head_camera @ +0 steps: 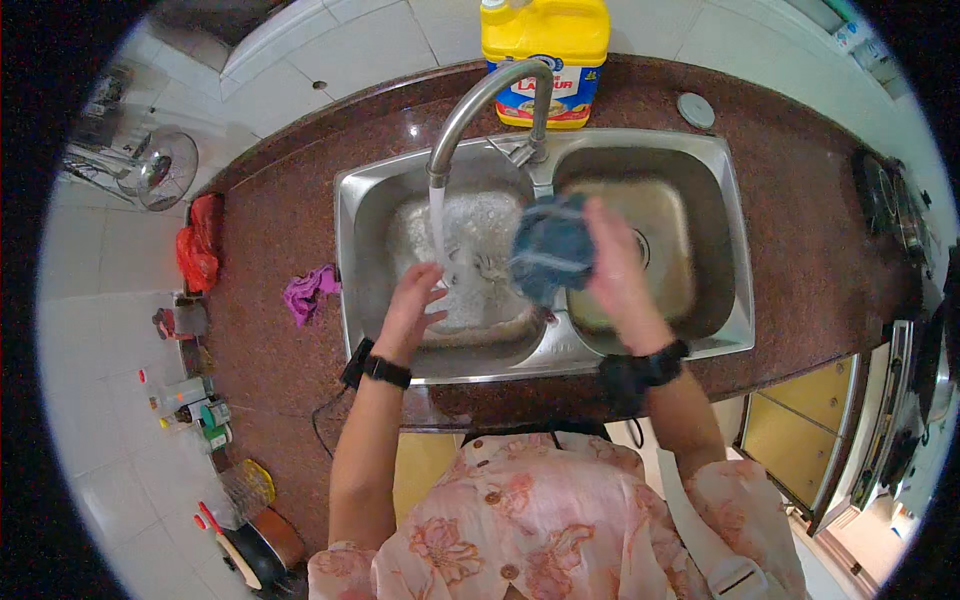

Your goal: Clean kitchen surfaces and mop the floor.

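My right hand [616, 262] grips a dark blue-green object [553, 244] above the divider of the double stainless-steel sink [559, 345]. Motion blurs this object, so I cannot tell whether it is a cloth or a vessel; pale streaks cross it. Over the left basin, my left hand [412, 304] holds nothing, its fingers apart beside the falling water [438, 225]. The water runs from a curved metal faucet [487, 94]. Bubbly water [480, 225] covers the bottom of that basin. A drain shows in the right basin [667, 247], partly behind my right hand.
Behind the faucet stands a yellow plastic jug [547, 45]. A round lid [696, 110] lies on the brown stone counter [810, 247]. Left of the sink lies a crumpled purple cloth [309, 292]. A red plastic bag [201, 244] and several small bottles [214, 427] line the left wall.
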A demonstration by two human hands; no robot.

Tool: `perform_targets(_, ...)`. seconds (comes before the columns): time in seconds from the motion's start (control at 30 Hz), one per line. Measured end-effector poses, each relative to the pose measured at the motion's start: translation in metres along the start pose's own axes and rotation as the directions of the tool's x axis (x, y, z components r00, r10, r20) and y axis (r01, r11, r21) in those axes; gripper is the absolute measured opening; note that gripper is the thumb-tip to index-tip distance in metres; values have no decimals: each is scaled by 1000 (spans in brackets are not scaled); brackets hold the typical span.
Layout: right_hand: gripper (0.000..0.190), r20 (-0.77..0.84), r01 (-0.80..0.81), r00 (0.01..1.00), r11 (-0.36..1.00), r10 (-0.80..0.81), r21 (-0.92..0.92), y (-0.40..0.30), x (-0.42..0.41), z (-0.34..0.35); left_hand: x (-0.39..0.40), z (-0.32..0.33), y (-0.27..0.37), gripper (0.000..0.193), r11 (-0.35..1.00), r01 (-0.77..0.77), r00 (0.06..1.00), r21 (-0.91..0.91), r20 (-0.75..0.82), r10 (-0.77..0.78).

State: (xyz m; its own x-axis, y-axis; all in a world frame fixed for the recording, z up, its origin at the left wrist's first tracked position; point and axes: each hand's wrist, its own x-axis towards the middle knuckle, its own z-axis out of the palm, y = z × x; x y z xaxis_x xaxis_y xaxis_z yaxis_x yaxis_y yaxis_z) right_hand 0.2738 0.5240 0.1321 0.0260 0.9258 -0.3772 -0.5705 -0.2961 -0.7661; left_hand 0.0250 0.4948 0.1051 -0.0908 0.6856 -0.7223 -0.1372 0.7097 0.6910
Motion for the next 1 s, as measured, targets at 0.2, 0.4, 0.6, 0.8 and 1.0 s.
perform_targets(0.2,23,-131,216,968,976,-216,-12,-53,34,-79,-25,-71,-74,18,753,-336,875,566,-108,471)
perform_targets(0.4,35,291,326,945,409,-146,-852,66,86,-145,-63,-68,-100,10,166,-431,719,887,227,657)
perform_targets(0.6,64,315,488,872,-645,374,-587,71,127,-122,-54,-65,-120,14,62,-291,661,955,154,735)
perform_targets(0.8,60,185,262,965,-735,186,-625,59,147,-161,-57,-65,-119,14,26,-258,647,966,153,747)
perform_targets(1.0,36,-155,-31,979,-653,134,-757,54,121,-299,-52,-55,-122,13,92,-291,652,952,127,747)
